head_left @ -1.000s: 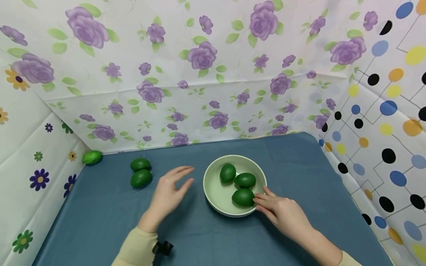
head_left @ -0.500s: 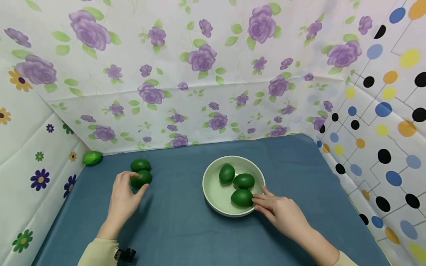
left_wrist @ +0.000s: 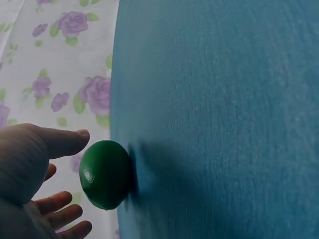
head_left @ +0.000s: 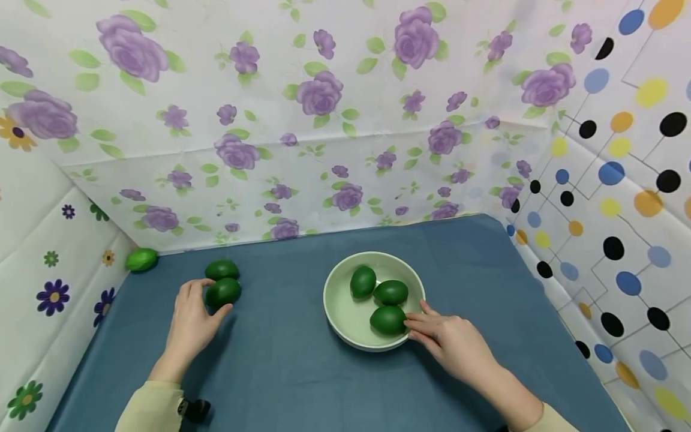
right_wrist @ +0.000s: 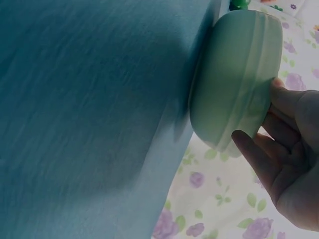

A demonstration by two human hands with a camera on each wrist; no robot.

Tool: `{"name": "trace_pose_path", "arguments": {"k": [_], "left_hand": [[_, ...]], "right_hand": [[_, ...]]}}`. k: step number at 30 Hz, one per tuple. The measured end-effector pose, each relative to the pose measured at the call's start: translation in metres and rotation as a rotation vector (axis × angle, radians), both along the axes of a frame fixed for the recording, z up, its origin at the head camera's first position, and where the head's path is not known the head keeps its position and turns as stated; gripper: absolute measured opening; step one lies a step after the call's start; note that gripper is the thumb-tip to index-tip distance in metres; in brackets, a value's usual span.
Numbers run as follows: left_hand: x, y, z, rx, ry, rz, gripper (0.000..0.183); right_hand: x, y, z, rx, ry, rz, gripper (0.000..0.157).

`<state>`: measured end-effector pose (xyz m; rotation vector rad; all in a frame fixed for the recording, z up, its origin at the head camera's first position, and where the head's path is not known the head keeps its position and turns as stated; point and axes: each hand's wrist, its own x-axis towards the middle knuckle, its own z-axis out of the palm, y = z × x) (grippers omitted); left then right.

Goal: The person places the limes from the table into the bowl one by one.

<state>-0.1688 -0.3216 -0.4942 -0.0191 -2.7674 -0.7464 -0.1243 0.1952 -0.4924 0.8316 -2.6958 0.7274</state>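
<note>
My left hand (head_left: 189, 321) reaches around the nearer of two smooth, dark green oval fruits on the left of the cloth. In the left wrist view a gap shows between the thumb and this fruit (left_wrist: 105, 174); the fingers are spread behind it. The other fruit (head_left: 221, 269) lies just beyond, against it. With my right hand (head_left: 459, 345) I hold the right rim of a pale green bowl (head_left: 348, 321), thumb outside and fingers over the edge. Inside are three similar fruits; my fingertips are at the nearest one (head_left: 388, 320).
A brighter green, lime-like fruit (head_left: 141, 260) lies in the back left corner. Blue cloth (head_left: 281, 360) covers the table. Behind it stands a floral sheet (head_left: 318, 144), with patterned sheets on both sides.
My left hand has moved left from beside the bowl to the nearer dark green fruit, its fingers coming around it. My right hand has stayed at the bowl's rim.
</note>
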Motion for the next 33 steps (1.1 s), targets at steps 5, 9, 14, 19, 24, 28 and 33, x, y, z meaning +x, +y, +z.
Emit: {"name": "trace_pose_path", "arguments": {"k": [5,9,14,19,24,28,33], "left_hand": [[-0.009,0.001,-0.003,-0.010,-0.030,-0.010,0.063],[-0.015,0.003,-0.008,-0.003,-0.040,-0.002,0.063],[-0.020,0.006,-0.014,0.006,-0.046,0.015,0.065],[-0.025,0.007,-0.015,0.000,-0.053,0.031,0.065],[-0.025,0.006,-0.018,-0.009,-0.067,0.039,0.060],[-0.025,0.004,-0.020,-0.008,-0.070,0.059,0.060],[-0.025,0.002,-0.021,-0.020,-0.076,0.076,0.064]], "right_hand": [[-0.003,-0.003,0.003,-0.007,-0.023,-0.029,0.031],[-0.003,-0.004,0.005,-0.005,-0.040,-0.057,0.029],[-0.002,-0.005,0.005,0.006,-0.064,-0.064,0.027],[-0.002,-0.006,0.005,0.006,-0.073,-0.081,0.027],[0.000,-0.007,0.005,0.003,-0.084,-0.090,0.026],[0.000,-0.008,0.005,-0.006,-0.098,-0.091,0.026],[0.001,-0.010,0.006,-0.011,-0.102,-0.092,0.026]]}}
